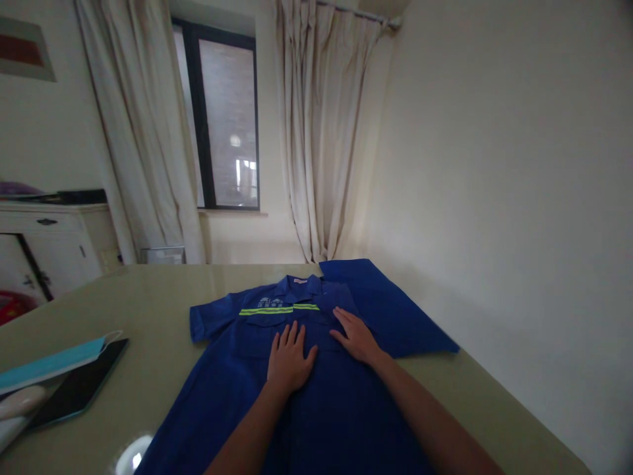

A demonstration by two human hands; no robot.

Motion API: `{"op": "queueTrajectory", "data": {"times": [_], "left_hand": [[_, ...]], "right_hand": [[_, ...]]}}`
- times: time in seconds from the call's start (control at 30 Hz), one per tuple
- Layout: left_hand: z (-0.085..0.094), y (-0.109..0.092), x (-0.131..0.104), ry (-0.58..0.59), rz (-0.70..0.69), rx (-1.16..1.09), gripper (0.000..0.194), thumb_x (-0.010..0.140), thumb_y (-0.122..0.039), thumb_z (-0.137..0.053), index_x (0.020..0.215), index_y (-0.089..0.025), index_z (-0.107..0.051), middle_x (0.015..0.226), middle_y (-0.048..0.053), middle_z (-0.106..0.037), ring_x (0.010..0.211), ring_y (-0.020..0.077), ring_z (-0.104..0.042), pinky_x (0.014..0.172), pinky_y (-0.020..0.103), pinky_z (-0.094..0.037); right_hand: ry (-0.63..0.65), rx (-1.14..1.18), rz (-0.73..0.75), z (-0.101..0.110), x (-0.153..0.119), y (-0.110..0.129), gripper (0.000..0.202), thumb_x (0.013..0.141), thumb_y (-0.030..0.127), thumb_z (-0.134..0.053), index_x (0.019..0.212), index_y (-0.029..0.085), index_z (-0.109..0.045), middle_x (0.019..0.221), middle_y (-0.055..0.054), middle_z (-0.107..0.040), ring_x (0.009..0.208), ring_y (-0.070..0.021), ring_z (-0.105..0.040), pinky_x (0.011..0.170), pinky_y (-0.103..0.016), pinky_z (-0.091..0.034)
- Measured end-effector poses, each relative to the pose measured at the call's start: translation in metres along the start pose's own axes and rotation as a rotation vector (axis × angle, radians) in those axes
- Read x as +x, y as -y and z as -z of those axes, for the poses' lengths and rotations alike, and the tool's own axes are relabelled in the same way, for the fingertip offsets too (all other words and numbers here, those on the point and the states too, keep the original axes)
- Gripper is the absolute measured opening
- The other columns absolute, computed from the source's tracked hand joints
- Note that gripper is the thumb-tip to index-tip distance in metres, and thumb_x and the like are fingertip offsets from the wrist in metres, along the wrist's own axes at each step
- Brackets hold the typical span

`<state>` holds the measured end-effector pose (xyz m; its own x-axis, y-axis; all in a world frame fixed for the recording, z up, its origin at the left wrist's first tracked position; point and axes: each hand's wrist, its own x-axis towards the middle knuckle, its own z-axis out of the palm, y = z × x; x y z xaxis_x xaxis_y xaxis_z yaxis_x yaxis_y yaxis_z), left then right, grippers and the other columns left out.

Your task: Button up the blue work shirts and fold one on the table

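A dark blue short-sleeved work shirt [232, 369] is spread front up on the table, its collar toward the window. A yellow-green stripe [267, 310] crosses the chest, with white lettering above it on the left. My left hand [291, 359] lies flat on the shirt front just under the stripe, fingers spread. Higher on the right side of the chest rests my right hand [357, 336], its fingers stretched out over the cloth. Neither hand grips anything. Beside and partly behind the shirt's right side lies a plain dark blue piece [390, 303], flat on the table.
The greenish table [163, 297] meets the wall on the right. At the left lie a light blue face mask [54, 364], a dark flat tablet-like object [84, 389] and a pale rounded item [22, 402]. A white cabinet [54, 244] stands beyond, near the curtains [321, 132].
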<state>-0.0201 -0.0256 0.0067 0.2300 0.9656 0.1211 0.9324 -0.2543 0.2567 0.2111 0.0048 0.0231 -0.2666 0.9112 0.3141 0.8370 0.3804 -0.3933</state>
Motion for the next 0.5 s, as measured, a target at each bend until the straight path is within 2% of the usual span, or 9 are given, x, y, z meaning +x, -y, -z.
{"op": "queueTrajectory", "data": {"times": [0.07, 0.17, 0.27, 0.33, 0.4, 0.47, 0.5], "left_hand": [[-0.004, -0.010, -0.009, -0.017, 0.039, 0.001, 0.076, 0.097, -0.061, -0.027, 0.157, -0.015, -0.037, 0.167, 0.013, -0.027, 0.155, 0.0345, -0.022, 0.125, 0.056, -0.016], [-0.007, -0.024, -0.016, -0.037, 0.062, 0.015, 0.078, 0.097, -0.060, -0.028, 0.156, -0.011, -0.039, 0.166, 0.017, -0.029, 0.154, 0.0383, -0.024, 0.123, 0.060, -0.017], [0.002, -0.019, -0.010, -0.022, 0.013, -0.029, 0.074, 0.096, -0.063, -0.032, 0.150, -0.015, -0.048, 0.159, 0.017, -0.043, 0.147, 0.0397, -0.038, 0.118, 0.059, -0.031], [0.017, 0.006, -0.002, -0.067, 0.009, -0.106, 0.065, 0.099, -0.057, -0.029, 0.149, -0.020, -0.049, 0.153, 0.013, -0.054, 0.139, 0.0323, -0.052, 0.113, 0.049, -0.041], [0.033, 0.049, 0.003, -0.216, 0.089, -0.128, 0.059, 0.102, -0.044, -0.024, 0.149, -0.017, -0.047, 0.148, 0.012, -0.058, 0.134, 0.0246, -0.057, 0.112, 0.039, -0.043], [0.046, 0.103, 0.000, -0.361, 0.226, 0.009, 0.057, 0.099, -0.037, -0.027, 0.140, -0.007, -0.053, 0.144, 0.020, -0.059, 0.136, 0.0296, -0.053, 0.114, 0.043, -0.040], [0.051, 0.130, -0.004, -0.431, 0.360, 0.075, 0.059, 0.098, -0.039, -0.028, 0.137, -0.003, -0.054, 0.146, 0.024, -0.055, 0.136, 0.0360, -0.051, 0.112, 0.050, -0.041]], "right_hand": [[-0.067, -0.102, -0.041, -0.002, -0.003, 0.010, 0.060, 0.099, 0.044, -0.048, 0.151, 0.014, -0.048, 0.159, -0.012, -0.043, 0.147, -0.0245, -0.039, 0.123, -0.040, -0.025], [-0.111, -0.191, -0.185, -0.009, 0.005, 0.030, 0.059, 0.098, 0.038, -0.049, 0.150, 0.011, -0.049, 0.160, -0.015, -0.040, 0.147, -0.0280, -0.038, 0.121, -0.042, -0.026], [-0.076, -0.217, -0.300, -0.028, 0.009, 0.045, 0.062, 0.098, 0.043, -0.049, 0.153, 0.014, -0.046, 0.162, -0.015, -0.036, 0.150, -0.0305, -0.033, 0.120, -0.045, -0.026], [-0.059, -0.219, -0.331, -0.040, 0.007, 0.048, 0.062, 0.100, 0.049, -0.044, 0.153, 0.015, -0.047, 0.162, -0.015, -0.037, 0.150, -0.0310, -0.032, 0.121, -0.048, -0.023], [-0.046, -0.207, -0.334, -0.049, 0.004, 0.046, 0.062, 0.101, 0.051, -0.041, 0.152, 0.016, -0.048, 0.160, -0.014, -0.040, 0.150, -0.0305, -0.034, 0.122, -0.048, -0.021], [-0.038, -0.190, -0.332, -0.051, 0.002, 0.044, 0.062, 0.100, 0.052, -0.042, 0.151, 0.017, -0.050, 0.159, -0.014, -0.042, 0.150, -0.0299, -0.034, 0.122, -0.047, -0.021], [-0.035, -0.183, -0.330, -0.051, 0.002, 0.043, 0.062, 0.100, 0.051, -0.043, 0.151, 0.017, -0.050, 0.159, -0.013, -0.043, 0.149, -0.0298, -0.035, 0.122, -0.047, -0.021]]}}
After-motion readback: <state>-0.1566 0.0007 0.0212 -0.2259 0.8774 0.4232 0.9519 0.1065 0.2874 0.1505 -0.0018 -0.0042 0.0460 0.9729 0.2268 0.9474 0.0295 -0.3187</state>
